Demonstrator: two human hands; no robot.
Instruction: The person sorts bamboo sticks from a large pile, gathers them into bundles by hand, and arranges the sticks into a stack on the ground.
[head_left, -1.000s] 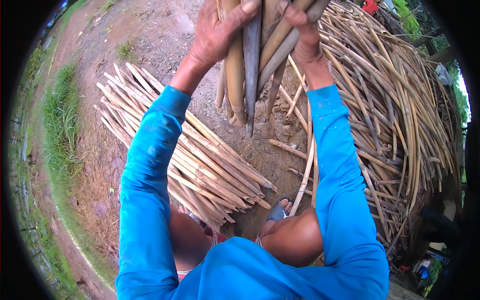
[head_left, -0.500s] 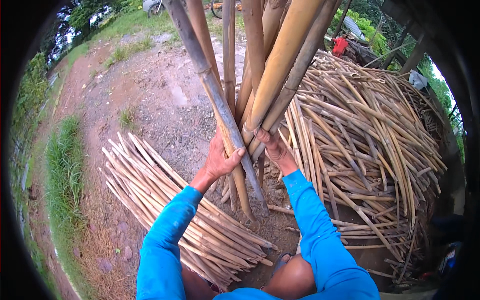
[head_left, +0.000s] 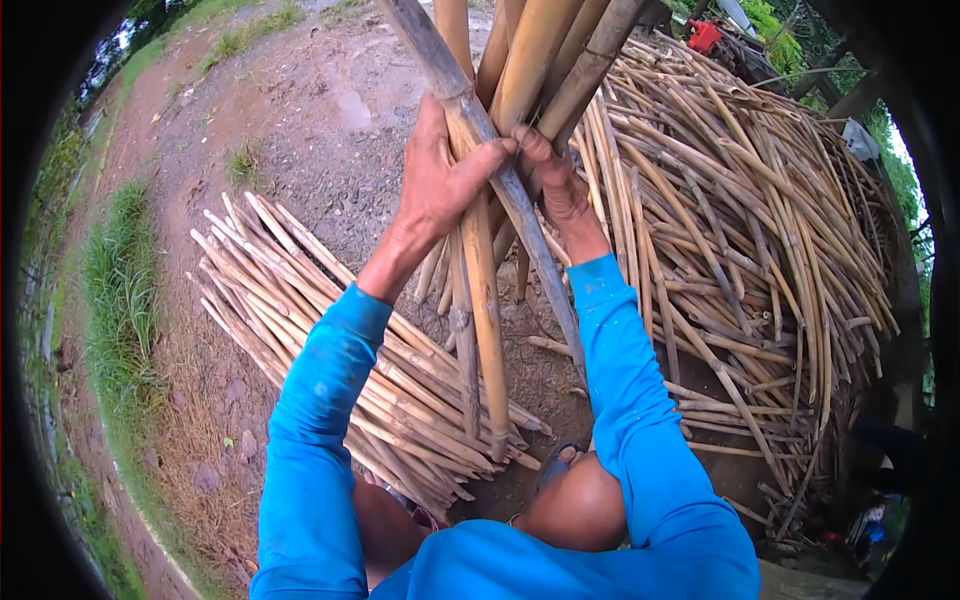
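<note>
Left hand [head_left: 435,185] and right hand [head_left: 562,190] both wrapped around a bundle of long brown-yellow bamboo poles [head_left: 532,62]; thumbs nearly meet in front. Bundle stands tilted between the forearms, lower ends splayed. Neat stack of pale cut bamboo [head_left: 300,295] at left; large tangled tan bamboo heap [head_left: 740,220] at right.

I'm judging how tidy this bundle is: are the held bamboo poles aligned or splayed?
The held bamboo poles are splayed: below the left hand and right hand, a grey pole angles away from a yellow pole.
</note>
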